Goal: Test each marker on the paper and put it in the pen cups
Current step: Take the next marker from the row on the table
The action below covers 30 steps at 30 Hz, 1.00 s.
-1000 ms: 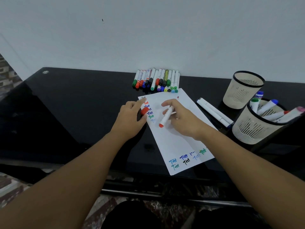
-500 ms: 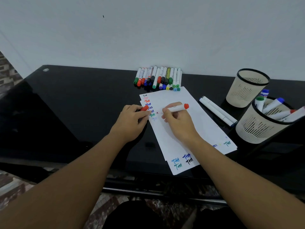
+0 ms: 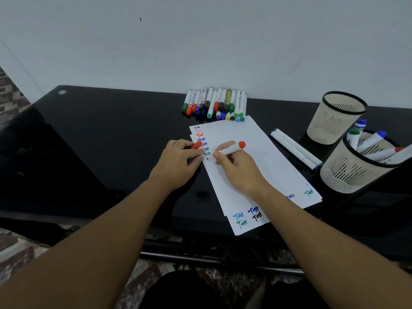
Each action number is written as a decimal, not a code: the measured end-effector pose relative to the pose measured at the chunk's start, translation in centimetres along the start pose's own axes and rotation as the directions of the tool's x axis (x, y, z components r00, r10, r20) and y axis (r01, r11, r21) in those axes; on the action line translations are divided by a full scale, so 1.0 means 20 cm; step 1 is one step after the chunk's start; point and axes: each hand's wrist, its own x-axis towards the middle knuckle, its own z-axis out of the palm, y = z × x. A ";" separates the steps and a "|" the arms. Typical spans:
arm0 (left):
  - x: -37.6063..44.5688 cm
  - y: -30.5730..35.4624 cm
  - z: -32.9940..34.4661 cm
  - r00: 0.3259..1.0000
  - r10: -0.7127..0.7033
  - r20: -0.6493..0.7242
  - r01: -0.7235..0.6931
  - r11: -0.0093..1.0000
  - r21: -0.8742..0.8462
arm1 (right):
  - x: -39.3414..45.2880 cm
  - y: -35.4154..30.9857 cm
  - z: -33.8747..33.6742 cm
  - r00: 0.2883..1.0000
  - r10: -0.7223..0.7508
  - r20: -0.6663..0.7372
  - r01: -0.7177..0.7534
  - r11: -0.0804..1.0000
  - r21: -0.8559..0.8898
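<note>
The right hand (image 3: pixel 236 170) grips a red marker (image 3: pixel 231 148), tip down on the paper (image 3: pixel 256 157) at the centre of the black surface (image 3: pixel 111 134). The left hand (image 3: pixel 178 159) pinches the red cap (image 3: pixel 196 145) at the sheet's 9 o'clock edge. Untested markers (image 3: pixel 215 104) lie at 12 o'clock; two pen cups (image 3: pixel 347 161) stand at 3 o'clock, the nearer holding markers.

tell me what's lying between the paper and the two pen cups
Two white markers lie side by side on the black table between the paper and the pen cups, seen in the head view.

Two beige slotted plastic pen cups (image 3: pixel 336 118) stand on the black table. Two long white markers (image 3: pixel 294 148) lie beside the white paper sheets (image 3: pixel 240 134).
</note>
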 end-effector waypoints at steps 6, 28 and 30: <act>0.00 0.00 0.00 1.000 -0.011 0.004 0.011 1.000 -0.013 | 0.00 0.00 0.01 1.000 -0.013 0.005 0.013 0.999 -0.050; 0.00 0.00 -0.01 1.000 -0.023 0.010 0.024 1.000 -0.019 | -0.02 -0.02 -0.01 0.999 0.013 -0.034 -0.014 1.000 -0.024; 0.00 0.00 -0.01 1.000 -0.023 0.008 0.023 1.000 -0.020 | -0.02 -0.02 -0.01 1.000 0.014 -0.024 -0.015 0.999 -0.035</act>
